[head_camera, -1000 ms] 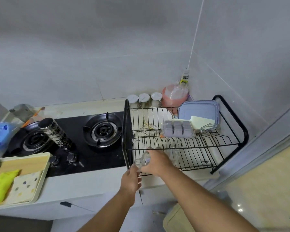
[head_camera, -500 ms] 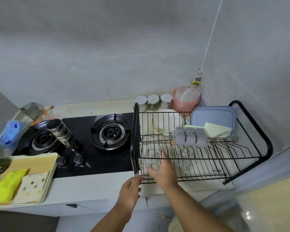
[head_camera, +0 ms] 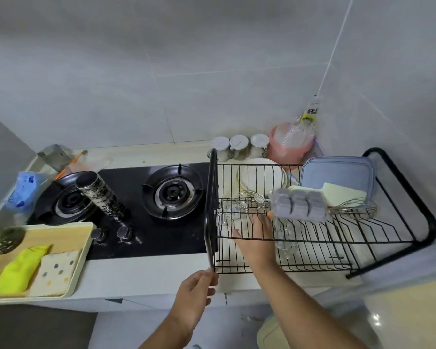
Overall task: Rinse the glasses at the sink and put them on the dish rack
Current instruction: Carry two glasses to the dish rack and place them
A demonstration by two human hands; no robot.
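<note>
The black wire dish rack [head_camera: 413, 197] stands on the counter right of the stove. A clear glass [head_camera: 227, 214] sits in its left front part, near the black end frame. A second clear glass [head_camera: 285, 239] stands among the wires further right. My right hand [head_camera: 256, 239] reaches into the rack between the two glasses, fingers stretched out just right of the first glass; whether they touch it is unclear. My left hand [head_camera: 195, 297] hovers at the rack's front left corner, loosely curled, fingertips at the frame's lower end. The sink is out of view.
In the rack lie a grey ice tray [head_camera: 300, 206], wire whisks [head_camera: 353, 209], a white plate [head_camera: 261, 176] and a blue-grey lidded box [head_camera: 337, 172]. A black gas stove [head_camera: 171, 195] with a patterned tumbler [head_camera: 100, 195] is to the left. A tray with cloths [head_camera: 35, 263] sits front left.
My right hand has carried the glass from the rack's front edge further in and to the left, then straightened its fingers beside it. The camera has moved closer. My left hand stayed by the rack's corner.
</note>
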